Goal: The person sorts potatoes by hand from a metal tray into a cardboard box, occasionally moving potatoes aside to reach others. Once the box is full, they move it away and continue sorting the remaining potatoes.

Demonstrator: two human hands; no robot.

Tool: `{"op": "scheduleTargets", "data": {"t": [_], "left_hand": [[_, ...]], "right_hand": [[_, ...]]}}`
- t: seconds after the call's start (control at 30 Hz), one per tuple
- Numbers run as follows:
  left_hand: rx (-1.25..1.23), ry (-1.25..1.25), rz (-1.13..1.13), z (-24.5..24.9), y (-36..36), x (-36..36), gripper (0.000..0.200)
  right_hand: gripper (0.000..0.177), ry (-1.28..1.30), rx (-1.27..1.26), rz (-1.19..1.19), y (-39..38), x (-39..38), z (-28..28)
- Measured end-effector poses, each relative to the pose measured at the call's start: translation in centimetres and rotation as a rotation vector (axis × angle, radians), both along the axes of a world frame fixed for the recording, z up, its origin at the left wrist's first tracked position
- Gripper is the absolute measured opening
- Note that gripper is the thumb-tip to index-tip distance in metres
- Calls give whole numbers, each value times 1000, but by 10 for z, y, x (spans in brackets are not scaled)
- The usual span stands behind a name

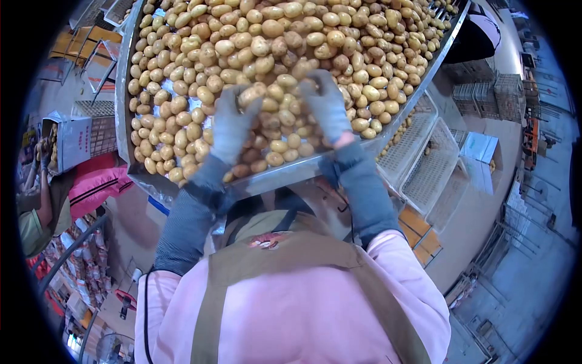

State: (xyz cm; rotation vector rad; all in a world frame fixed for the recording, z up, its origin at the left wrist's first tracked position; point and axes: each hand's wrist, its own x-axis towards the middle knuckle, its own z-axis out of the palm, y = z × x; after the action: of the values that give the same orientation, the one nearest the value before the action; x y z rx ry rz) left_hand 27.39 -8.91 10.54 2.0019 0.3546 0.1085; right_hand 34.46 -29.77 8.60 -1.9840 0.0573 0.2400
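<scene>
Small yellow potatoes [182,124] cover a metal-edged sorting table [276,180] in front of me. My left hand [233,124], in a grey glove, rests among them with thumb and fingers apart, and a potato [251,94] lies in the gap, touching the hand. Across from it, my gloved right hand [327,106] is cupped against the pile, its fingers bent and apart and slightly blurred. Between the two hands lies a loose heap of potatoes [285,106], some smeared by motion. Neither hand shows a firm grip, though some fingertips are hidden by potatoes.
White plastic crates [430,164] stand right of the table, with an open carton [479,159] beyond. Stacked crates [485,100] are farther right. On the left, another person's hands [43,148] are at a box [70,142]. A metal rail [73,252] runs at lower left.
</scene>
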Motion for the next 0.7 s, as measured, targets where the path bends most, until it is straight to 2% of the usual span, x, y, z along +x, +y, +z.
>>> {"op": "scheduleTargets", "data": {"t": [0.07, 0.1, 0.13, 0.17, 0.2, 0.23, 0.27, 0.3, 0.33, 0.4, 0.43, 0.47, 0.53, 0.57, 0.63, 0.7], "left_hand": [[-91, -148, -22, 22, -19, -22, 41], [-37, -306, -87, 5, -30, -31, 48], [24, -335, -316, 9, -40, -37, 51], [78, -399, -435, 16, -51, -40, 50], [136, -460, -552, 22, -56, -40, 49], [164, -366, -496, 25, -50, -31, 49], [188, -274, -448, 28, -42, -14, 49], [207, -179, -402, 26, -35, 5, 50], [374, -316, -340, 14, -22, 33, 46], [795, -413, -376, 2, -12, 95, 42], [1006, -426, -421, 1, -11, 117, 40], [1025, -364, -445, -7, -15, 134, 40], [1063, -232, -488, -22, -23, 156, 39], [999, -251, -510, -20, -18, 159, 39], [870, -282, -567, -19, 0, 159, 40], [655, -410, -442, -18, 12, 142, 39]], "right_hand": [[39, 100, 297, 25, -7, -30, 6], [38, 130, 418, 61, -7, -51, 10], [37, 75, 377, 121, -5, -77, 27], [35, 17, 338, 177, -4, -103, 43], [33, 172, 615, 150, -19, -116, 44], [32, 337, 879, 92, -35, -129, 45], [31, 751, 1555, -58, -70, -138, 29], [28, 696, 1209, -158, -97, -144, 54], [25, 631, 863, -245, -127, -144, 78], [32, 653, 701, -477, -228, -141, 43], [38, 522, 746, -542, -264, -130, 32], [46, 391, 788, -606, -287, -115, 27], [55, 210, 387, -761, -298, -79, 25], [53, -25, -13, -585, -285, -54, 25], [46, -243, -308, -344, -214, -6, 44], [34, -234, -136, -183, -112, 31, 71]]}}
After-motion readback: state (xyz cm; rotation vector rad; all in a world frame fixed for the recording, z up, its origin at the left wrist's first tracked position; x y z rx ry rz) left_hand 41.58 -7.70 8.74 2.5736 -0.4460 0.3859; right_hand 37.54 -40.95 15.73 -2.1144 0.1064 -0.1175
